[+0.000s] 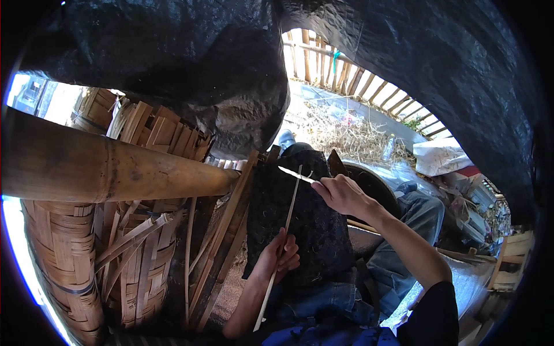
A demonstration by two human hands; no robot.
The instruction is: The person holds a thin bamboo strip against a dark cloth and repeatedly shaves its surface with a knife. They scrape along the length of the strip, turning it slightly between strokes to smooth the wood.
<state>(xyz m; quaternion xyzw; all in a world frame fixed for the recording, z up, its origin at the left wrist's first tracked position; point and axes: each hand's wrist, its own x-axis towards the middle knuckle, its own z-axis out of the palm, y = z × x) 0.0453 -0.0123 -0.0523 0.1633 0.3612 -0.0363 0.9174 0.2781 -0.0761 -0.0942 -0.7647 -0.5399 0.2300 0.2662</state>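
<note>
My left hand [280, 254] is closed round a thin bamboo strip [293, 202], which slants from the bottom centre up to the middle of the view. In my right hand [341, 193] is a knife [295, 175], its pale blade pointing left and lying across the strip near the upper end. A small curl of shaving stands beside the blade. Under both hands a dark cloth [323, 230] covers my lap. The knife's handle is hidden by my fingers.
A thick bamboo pole [115, 170] juts in from the left above woven baskets [66, 254] holding split bamboo. Dark plastic sheeting [173, 52] hangs overhead. A slatted fence [358, 81], dry straw and a clear bottle [388, 148] are beyond. A jeans-clad leg [404, 248] is at right.
</note>
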